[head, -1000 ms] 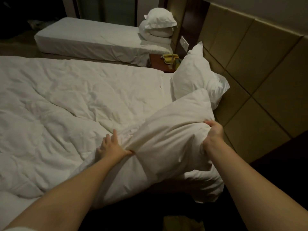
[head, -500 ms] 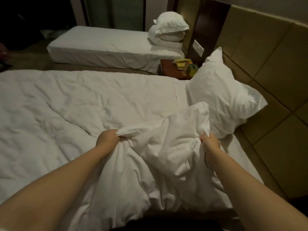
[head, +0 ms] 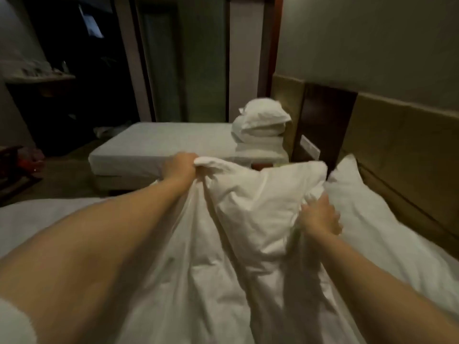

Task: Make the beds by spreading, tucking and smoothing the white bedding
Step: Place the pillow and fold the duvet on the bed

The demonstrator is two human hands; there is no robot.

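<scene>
So, left hand (head: 180, 167) is fisted tight around the top edge of the white duvet (head: 258, 209), bunching that corner up high. Right hand (head: 319, 217) sits against the duvet's right side, thumb up and fingers partly spread on the fabric. It's blurry though, so I can't tell if it's actually pinching anything. The lifted part stands as a puffy fold between both hands, with the rest draping down toward me. A pillow (head: 377, 219) lies just beside it, along the headboard (head: 409, 157).
</scene>
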